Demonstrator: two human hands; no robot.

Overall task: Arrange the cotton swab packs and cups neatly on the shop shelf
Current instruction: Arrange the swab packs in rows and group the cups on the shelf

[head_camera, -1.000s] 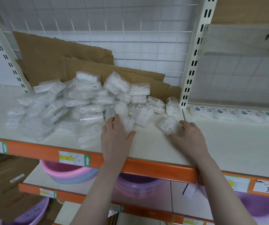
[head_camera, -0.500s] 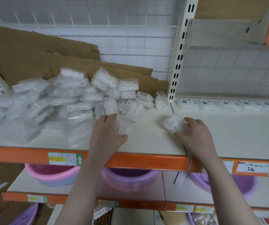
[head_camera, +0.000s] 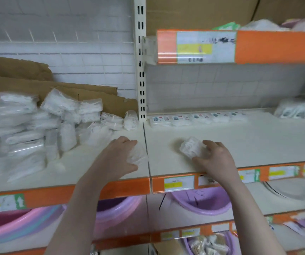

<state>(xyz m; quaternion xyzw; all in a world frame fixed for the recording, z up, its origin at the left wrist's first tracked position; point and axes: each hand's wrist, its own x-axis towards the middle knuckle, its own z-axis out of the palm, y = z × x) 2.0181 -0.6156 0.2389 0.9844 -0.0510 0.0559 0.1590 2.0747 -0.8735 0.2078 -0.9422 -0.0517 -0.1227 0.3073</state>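
A loose heap of clear cotton swab packs fills the left bay of the cream shelf. My left hand grips one clear pack right at the seam between the two bays. My right hand holds another clear swab pack on the right bay, fingers curled round its near side. A tidy row of labelled packs lines the back of the right bay. No cups are visible in this view.
Brown cardboard sheets lean on the wire grid behind the heap. A slotted upright post divides the bays. More packs lie at the far right. An upper shelf's orange edge overhangs the right bay. Plastic basins fill the shelf below.
Both hands have slid to the right, each with a pack: the right one onto the right bay, the left one to the seam. The view has swung right.
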